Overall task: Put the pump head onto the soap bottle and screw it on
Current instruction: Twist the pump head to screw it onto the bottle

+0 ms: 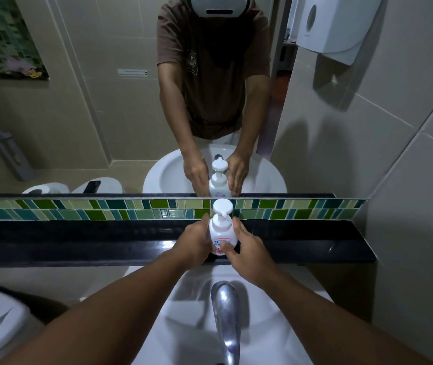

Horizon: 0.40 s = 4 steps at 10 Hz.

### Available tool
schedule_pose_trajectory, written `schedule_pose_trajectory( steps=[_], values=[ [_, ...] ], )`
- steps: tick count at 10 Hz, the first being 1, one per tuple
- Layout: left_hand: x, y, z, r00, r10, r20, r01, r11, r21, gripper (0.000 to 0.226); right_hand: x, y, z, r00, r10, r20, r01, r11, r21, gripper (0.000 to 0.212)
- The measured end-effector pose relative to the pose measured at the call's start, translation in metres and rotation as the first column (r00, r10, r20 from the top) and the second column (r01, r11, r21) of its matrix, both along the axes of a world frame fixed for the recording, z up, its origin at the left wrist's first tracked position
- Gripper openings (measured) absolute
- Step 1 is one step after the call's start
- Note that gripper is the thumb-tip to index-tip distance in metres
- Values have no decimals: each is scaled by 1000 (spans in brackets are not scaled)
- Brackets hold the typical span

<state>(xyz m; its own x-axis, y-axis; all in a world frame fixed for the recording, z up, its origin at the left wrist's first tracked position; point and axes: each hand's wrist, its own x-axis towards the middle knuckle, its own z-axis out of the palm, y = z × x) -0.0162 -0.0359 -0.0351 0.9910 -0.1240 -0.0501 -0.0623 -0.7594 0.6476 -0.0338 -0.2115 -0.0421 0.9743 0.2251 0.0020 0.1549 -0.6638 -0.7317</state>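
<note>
A: Pump head (222,208) is sitting upright on the soap bottle (222,233), which is standing on the black bench (315,248).
B: Screwed tight?
A: Cannot tell. Left grip (197,241) and right grip (248,248) are curling round the bottle's sides, holding it.

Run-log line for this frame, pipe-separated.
soap bottle upright on ledge | pump head seated on bottle, tightness unseen | left hand holds its left side | right hand holds right side, thumb on label

Bare black ledge (78,238) both sides of the soap bottle (222,233); tile strip (104,210) close behind, faucet (225,312) in front.
</note>
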Motion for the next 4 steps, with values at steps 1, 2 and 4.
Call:
schedule_pose_trajectory(
  steps=[1, 2, 4],
  values=[
    [1, 4, 3, 1000, 0, -4, 0, 995, 101, 80, 2, -2, 4, 1000, 19, 2, -19, 999, -43, 78],
    [-2, 8, 13, 999, -18, -32, 25, 973, 229, 108, 2, -4, 9, 999, 30, 14, -29, 996, -84, 81],
    [-23, 15, 40, 997, -28, 69, -3, 908, 419, 78, -4, -9, 26, 999, 22, 26, -13, 951, -310, 82]
  ],
)
